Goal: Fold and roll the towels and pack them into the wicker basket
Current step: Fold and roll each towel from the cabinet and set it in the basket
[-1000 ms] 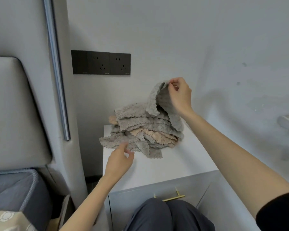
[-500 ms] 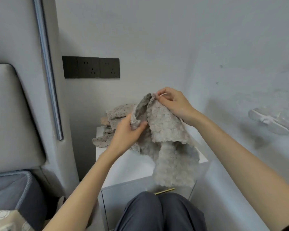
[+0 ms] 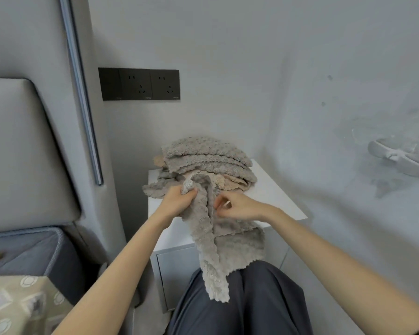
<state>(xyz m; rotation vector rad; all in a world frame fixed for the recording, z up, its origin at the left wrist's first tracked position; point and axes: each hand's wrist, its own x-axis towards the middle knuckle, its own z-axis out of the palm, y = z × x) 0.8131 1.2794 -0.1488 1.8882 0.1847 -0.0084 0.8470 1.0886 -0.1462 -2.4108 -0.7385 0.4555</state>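
Lowered now, the grey towel point(image 3: 211, 238) drapes over the white nightstand point(image 3: 276, 197) onto the lap point(image 3: 264, 301); I see the left hand point(image 3: 177, 201) fisted on its far corner, right hand point(image 3: 240, 206) pinching its fold alongside.

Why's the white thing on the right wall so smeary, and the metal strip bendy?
Head view: the wide-angle lens bows the metal strip near the left edge; the white wall fitting at the right edge is blurred; the towel pile mid-frame looks fairly sharp.
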